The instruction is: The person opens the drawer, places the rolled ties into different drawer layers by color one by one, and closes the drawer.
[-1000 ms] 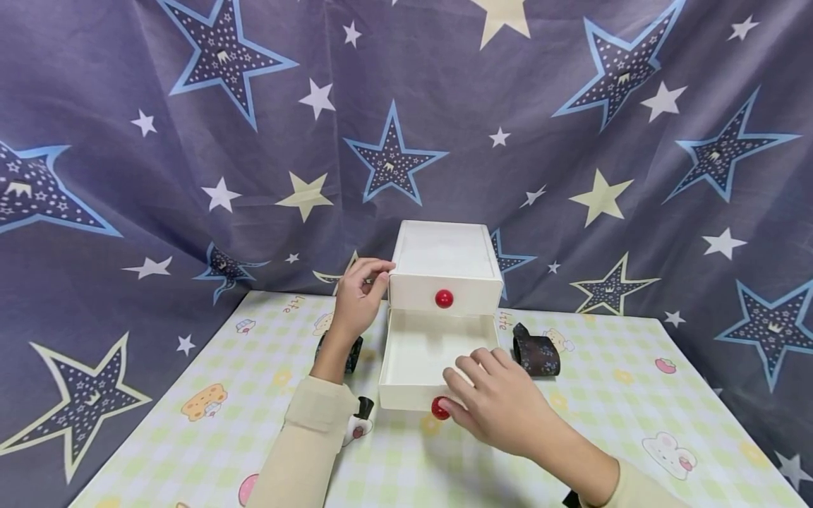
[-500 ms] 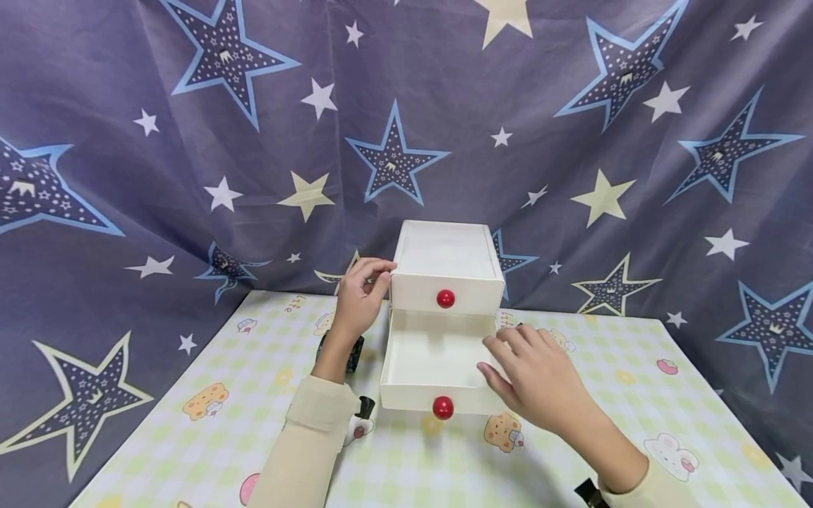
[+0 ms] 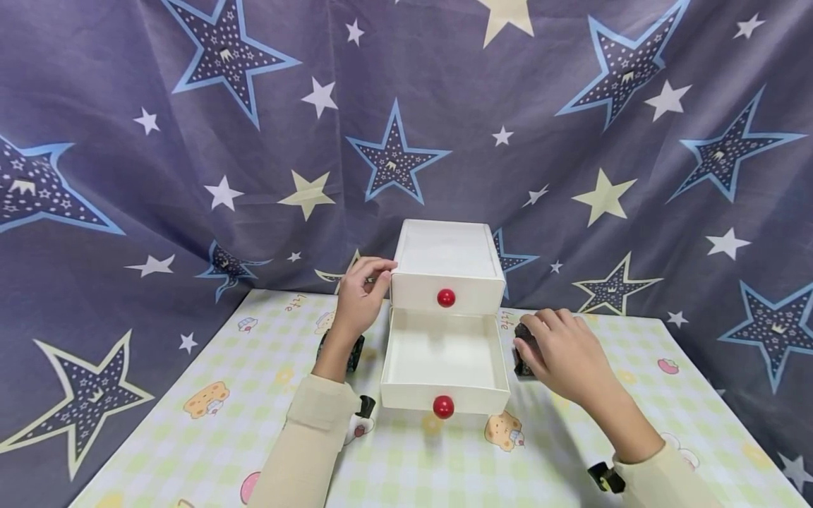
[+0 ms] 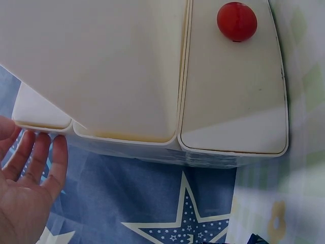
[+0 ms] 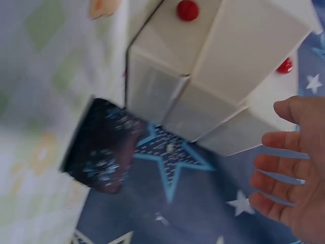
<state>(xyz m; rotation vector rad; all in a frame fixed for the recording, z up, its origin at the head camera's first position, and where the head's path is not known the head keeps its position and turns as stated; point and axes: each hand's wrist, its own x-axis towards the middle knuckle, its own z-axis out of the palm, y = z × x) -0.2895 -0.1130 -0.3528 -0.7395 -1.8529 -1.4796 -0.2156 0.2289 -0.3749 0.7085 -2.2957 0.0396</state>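
Observation:
A white drawer cabinet (image 3: 447, 247) with red knobs stands at the back of the table. Below its top drawer (image 3: 416, 293), another drawer (image 3: 406, 396) is pulled out with nothing in it. Under that, the left wrist view shows a lower drawer (image 4: 233, 101), pushed in. My left hand (image 3: 358, 300) touches the cabinet's left side near the upper front corner, fingers fairly straight. My right hand (image 3: 571, 356) hovers right of the cabinet, fingers loosely bent and holding nothing. It partly covers a dark, flower-patterned curved piece (image 5: 104, 147) in the head view; the right wrist view shows them apart.
A second dark patterned item (image 3: 357, 353) sits behind my left wrist. The checked tablecloth (image 3: 209, 451) carries printed cartoon figures. A star-patterned curtain (image 3: 444, 85) hangs right behind the table. The open drawer's red knob (image 3: 443, 406) juts out toward me.
My right hand has let go of the open drawer's knob and moved right and back, over to the dark patterned piece. The left hand and the drawer have stayed where they were.

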